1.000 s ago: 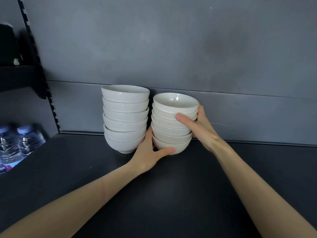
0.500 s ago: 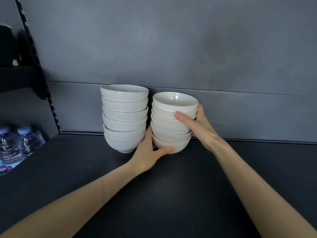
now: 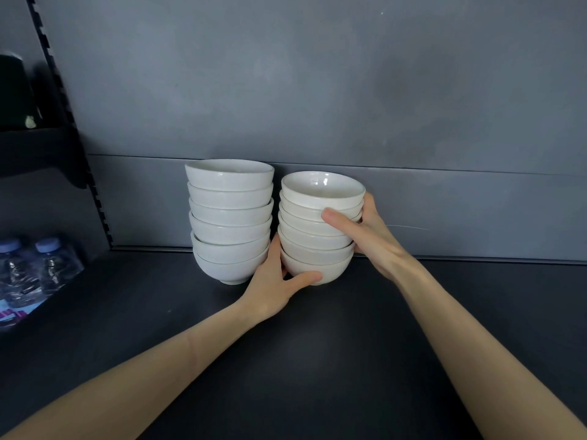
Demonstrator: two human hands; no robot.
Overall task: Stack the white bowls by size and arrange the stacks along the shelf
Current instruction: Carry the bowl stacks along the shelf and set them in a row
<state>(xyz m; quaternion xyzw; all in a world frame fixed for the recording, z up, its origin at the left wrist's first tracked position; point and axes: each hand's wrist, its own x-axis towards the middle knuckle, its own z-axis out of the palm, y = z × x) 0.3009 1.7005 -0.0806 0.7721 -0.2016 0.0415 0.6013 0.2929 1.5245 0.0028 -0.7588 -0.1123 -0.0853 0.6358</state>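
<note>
Two stacks standing side by side on the shelf

Left hand and right hand are gripping the right stack, closed around it; left stack looks placed.

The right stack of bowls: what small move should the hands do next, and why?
Probably let go. The right stack seems to rest on the shelf beside the left stack, near the back wall, with the left hand and right hand gripping it.
</note>
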